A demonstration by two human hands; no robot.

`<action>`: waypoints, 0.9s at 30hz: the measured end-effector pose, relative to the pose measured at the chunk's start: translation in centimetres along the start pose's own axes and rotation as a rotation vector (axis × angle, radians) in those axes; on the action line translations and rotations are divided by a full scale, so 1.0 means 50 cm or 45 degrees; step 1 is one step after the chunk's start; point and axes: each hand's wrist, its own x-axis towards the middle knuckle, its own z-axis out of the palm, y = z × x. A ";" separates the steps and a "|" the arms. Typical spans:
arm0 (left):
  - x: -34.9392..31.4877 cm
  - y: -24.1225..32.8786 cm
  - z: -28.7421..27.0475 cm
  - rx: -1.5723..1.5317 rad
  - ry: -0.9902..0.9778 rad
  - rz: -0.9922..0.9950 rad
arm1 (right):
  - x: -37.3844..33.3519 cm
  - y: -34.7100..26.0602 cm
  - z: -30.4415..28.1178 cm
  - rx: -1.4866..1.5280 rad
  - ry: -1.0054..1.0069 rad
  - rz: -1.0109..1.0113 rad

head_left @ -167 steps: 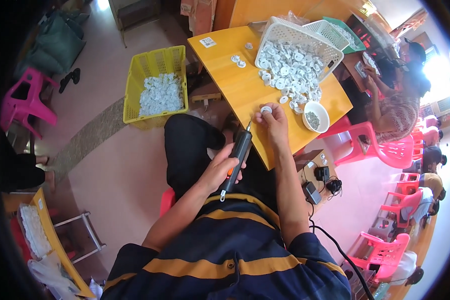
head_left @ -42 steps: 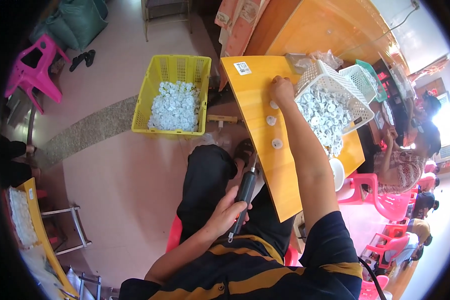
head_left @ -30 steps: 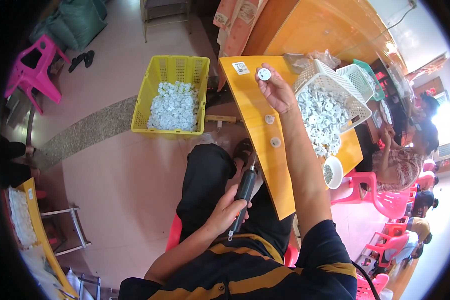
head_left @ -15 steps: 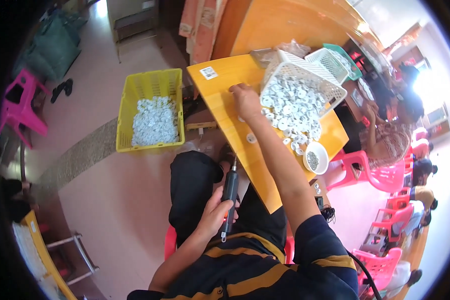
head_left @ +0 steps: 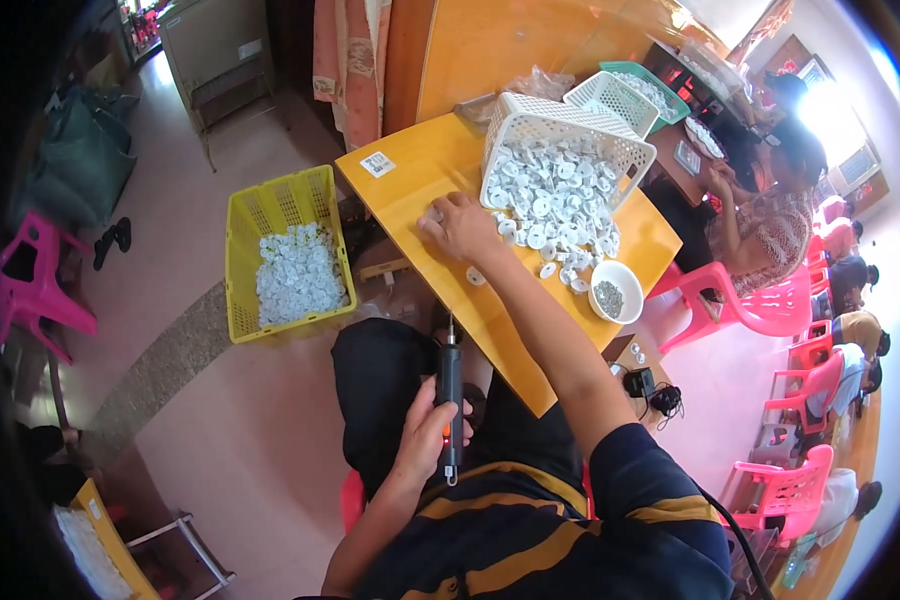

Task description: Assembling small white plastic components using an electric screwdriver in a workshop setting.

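In my left hand (head_left: 430, 435), held over my lap, is a black electric screwdriver (head_left: 451, 385) with an orange button; its bit points up toward the table edge. My right hand (head_left: 462, 230) rests on the yellow table (head_left: 410, 185), fingers curled down at a small whitish piece (head_left: 433, 214) that they partly hide. A single white round plastic part (head_left: 475, 275) lies by the wrist. A white perforated basket (head_left: 635, 165), tipped on its side, spills a heap of white round plastic parts (head_left: 560, 195). Close to my forearm, a white bowl (head_left: 632, 307) holds small metal pieces (head_left: 608, 297).
Left of the table, a yellow crate (head_left: 240, 265) on the floor holds many white parts. Behind the tipped basket stand more baskets (head_left: 660, 85). At the right a person (head_left: 760, 240) sits on a pink chair (head_left: 760, 300). A black adapter with cable (head_left: 660, 395) lies below the table.
My view has shifted slightly. My right hand has moved a little nearer along the table's left side, and a whitish piece now shows at its fingertips. The screwdriver stays in my left hand, now more upright.
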 end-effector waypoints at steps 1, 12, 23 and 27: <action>-0.002 -0.001 -0.002 -0.008 0.005 -0.008 | -0.008 -0.011 -0.010 0.096 -0.201 0.073; 0.001 0.003 0.007 -0.009 -0.024 -0.004 | -0.022 0.071 -0.024 0.979 -0.240 0.340; 0.001 0.006 0.004 0.012 -0.017 -0.026 | -0.131 0.028 -0.055 0.621 -0.016 0.079; 0.000 0.001 0.002 -0.025 -0.043 -0.019 | -0.145 -0.007 -0.039 0.308 0.049 0.038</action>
